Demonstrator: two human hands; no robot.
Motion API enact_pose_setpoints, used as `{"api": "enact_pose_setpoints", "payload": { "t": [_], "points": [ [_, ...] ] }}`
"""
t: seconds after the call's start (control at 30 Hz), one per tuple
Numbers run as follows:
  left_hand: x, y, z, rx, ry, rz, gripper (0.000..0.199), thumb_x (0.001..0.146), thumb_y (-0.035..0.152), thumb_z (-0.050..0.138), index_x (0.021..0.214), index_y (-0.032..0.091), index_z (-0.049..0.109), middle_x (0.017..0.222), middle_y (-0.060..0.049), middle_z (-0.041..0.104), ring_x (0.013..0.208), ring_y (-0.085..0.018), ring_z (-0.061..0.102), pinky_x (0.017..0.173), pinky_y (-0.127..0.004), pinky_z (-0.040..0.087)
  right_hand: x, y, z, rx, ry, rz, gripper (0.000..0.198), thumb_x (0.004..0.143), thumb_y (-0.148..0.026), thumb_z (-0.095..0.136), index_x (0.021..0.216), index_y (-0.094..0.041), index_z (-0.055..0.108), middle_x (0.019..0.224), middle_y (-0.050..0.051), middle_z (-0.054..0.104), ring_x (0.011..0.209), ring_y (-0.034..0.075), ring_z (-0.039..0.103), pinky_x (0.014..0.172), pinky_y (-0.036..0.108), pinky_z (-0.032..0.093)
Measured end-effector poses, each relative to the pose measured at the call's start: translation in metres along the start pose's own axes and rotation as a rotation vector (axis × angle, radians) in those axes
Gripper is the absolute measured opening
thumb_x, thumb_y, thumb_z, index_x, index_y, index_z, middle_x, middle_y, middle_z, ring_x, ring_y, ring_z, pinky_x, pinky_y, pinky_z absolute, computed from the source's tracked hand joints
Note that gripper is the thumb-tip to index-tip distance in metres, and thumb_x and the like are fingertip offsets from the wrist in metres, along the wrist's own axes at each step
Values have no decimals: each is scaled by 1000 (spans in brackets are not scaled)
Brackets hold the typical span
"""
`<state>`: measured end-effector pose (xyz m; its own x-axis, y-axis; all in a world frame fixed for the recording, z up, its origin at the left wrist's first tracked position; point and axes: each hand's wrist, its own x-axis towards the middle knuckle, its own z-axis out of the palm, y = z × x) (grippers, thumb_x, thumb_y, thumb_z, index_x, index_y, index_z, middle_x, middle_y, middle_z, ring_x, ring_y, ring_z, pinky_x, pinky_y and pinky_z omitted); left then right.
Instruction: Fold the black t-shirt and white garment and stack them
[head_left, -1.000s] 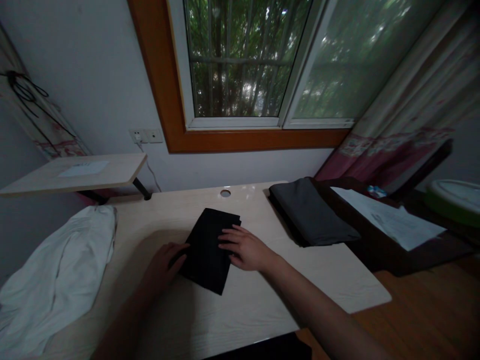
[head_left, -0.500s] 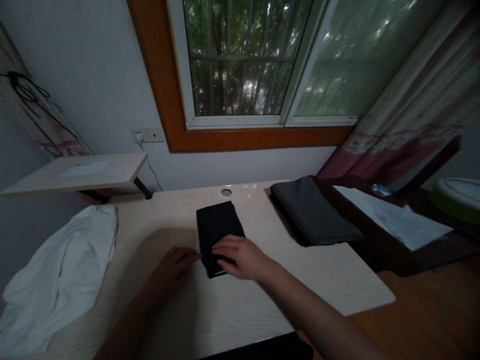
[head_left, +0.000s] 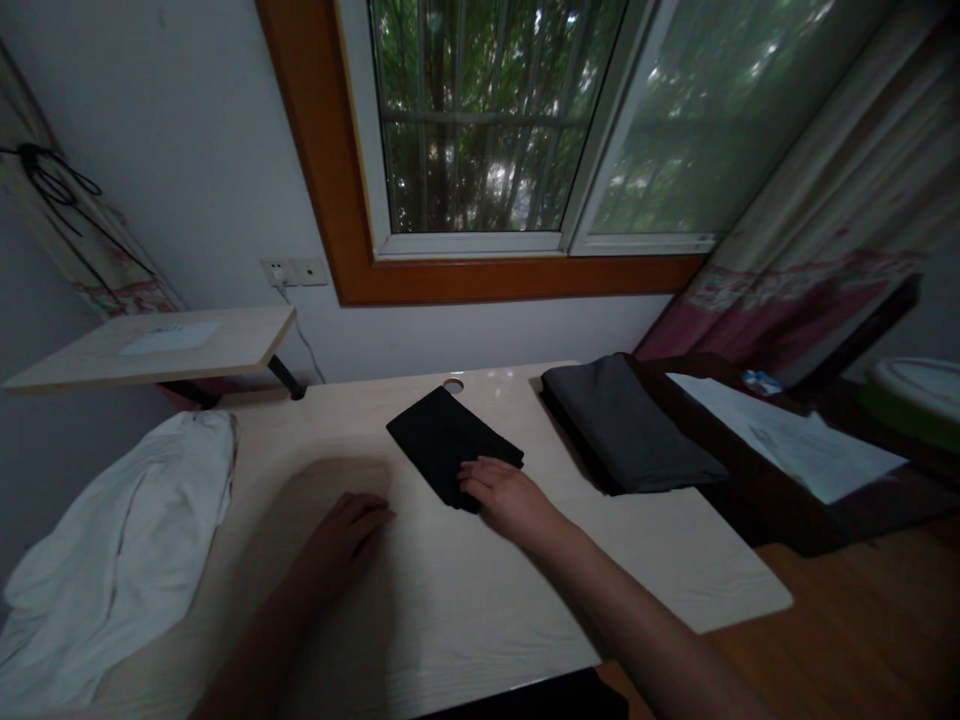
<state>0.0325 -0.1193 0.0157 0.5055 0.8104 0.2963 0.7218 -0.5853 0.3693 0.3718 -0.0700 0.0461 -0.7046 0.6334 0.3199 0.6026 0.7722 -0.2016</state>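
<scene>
On my head feed I see the right hand [head_left: 516, 500] touching the near end of a folded black cloth [head_left: 442, 435], which lies askew on the bench [head_left: 480, 610]. The left hand [head_left: 346, 535], loosely curved, is apart from it. I have a folded grey cloth [head_left: 626, 420] on the right, a rumpled white cloth [head_left: 142, 530] on the left.

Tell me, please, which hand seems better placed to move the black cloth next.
Probably the right hand: its fingers rest on the black cloth; the left hand is apart from it.
</scene>
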Motion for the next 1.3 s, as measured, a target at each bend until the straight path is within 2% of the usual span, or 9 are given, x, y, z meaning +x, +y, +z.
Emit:
{"api": "enact_pose_setpoints", "payload": {
  "t": [0.2, 0.3, 0.4, 0.63, 0.83, 1.0, 1.1, 1.2, 1.3],
  "points": [
    [0, -1, 1, -9, -1, -23, 29, 100, 23, 50, 121, 29, 70, 127, -7, 67, 118, -23, 60, 102, -40, 55, -7, 15, -15, 0, 9, 172, 36, 78, -3, 63, 108, -18, 77, 130, 10, 72, 127, 27, 64, 116, 49, 45],
    [0, -2, 2, -15, 6, -24, 29, 101, 24, 51, 121, 30, 70, 127, -6, 67, 118, -22, 60, 102, -41, 55, -7, 3, -16, 14, 49, 160, 38, 89, -17, 64, 126, -19, 71, 132, 10, 71, 127, 25, 63, 115, 45, 47],
    [0, 0, 0, -18, -5, -29, 29, 101, 24, 50, 121, 29, 70, 127, -6, 67, 118, -22, 60, 103, -41, 55, -6, -6, -9, -31, 49, 145, 48, 89, -29, 70, 135, -17, 63, 136, 13, 67, 132, 28, 59, 114, 48, 47],
    [0, 4, -3, -42, -27, -18, 31, 98, 19, 52, 121, 29, 70, 127, -7, 66, 119, -23, 59, 104, -43, 54, -6, -1, 5, -177, 88, 224, 27, 87, -12, 67, 114, -15, 68, 122, 14, 69, 119, 29, 62, 107, 44, 52],
    [0, 3, -2, -48, -25, -22, 33, 97, 17, 51, 122, 30, 69, 128, -7, 66, 119, -23, 59, 104, -43, 54, -10, 11, 8, -211, 120, 248, 20, 86, -9, 62, 103, -16, 69, 107, 12, 71, 100, 26, 66, 93, 40, 56],
    [-2, 3, -3, -40, 13, 1, 41, 96, 15, 51, 132, 30, 63, 132, -9, 63, 122, -25, 58, 104, -45, 55, -7, 6, -6, -57, 202, 214, 23, 81, -7, 58, 100, -18, 66, 100, 9, 70, 94, 23, 67, 87, 35, 56],
    [-3, 3, -3, 0, 101, -26, 51, 95, 18, 54, 144, 32, 52, 140, -9, 58, 128, -26, 54, 108, -49, 53, -2, -4, -22, 125, 257, 181, 22, 81, -7, 56, 98, -20, 64, 98, 6, 69, 91, 20, 66, 82, 31, 54],
    [-1, 2, -1, 33, 206, -80, 58, 95, 23, 59, 150, 31, 44, 147, -11, 51, 135, -28, 49, 112, -50, 50, 3, -13, -38, 279, 183, 112, 20, 85, -7, 53, 91, -21, 65, 90, 2, 67, 83, 15, 65, 75, 26, 51],
    [1, 2, 2, 56, 217, -87, 60, 94, 24, 61, 151, 30, 42, 152, -11, 46, 138, -28, 46, 114, -49, 48, 8, -20, -45, 290, 30, 45, 24, 86, -4, 53, 91, -22, 68, 88, 1, 68, 83, 15, 65, 77, 25, 50]
  ]
}}
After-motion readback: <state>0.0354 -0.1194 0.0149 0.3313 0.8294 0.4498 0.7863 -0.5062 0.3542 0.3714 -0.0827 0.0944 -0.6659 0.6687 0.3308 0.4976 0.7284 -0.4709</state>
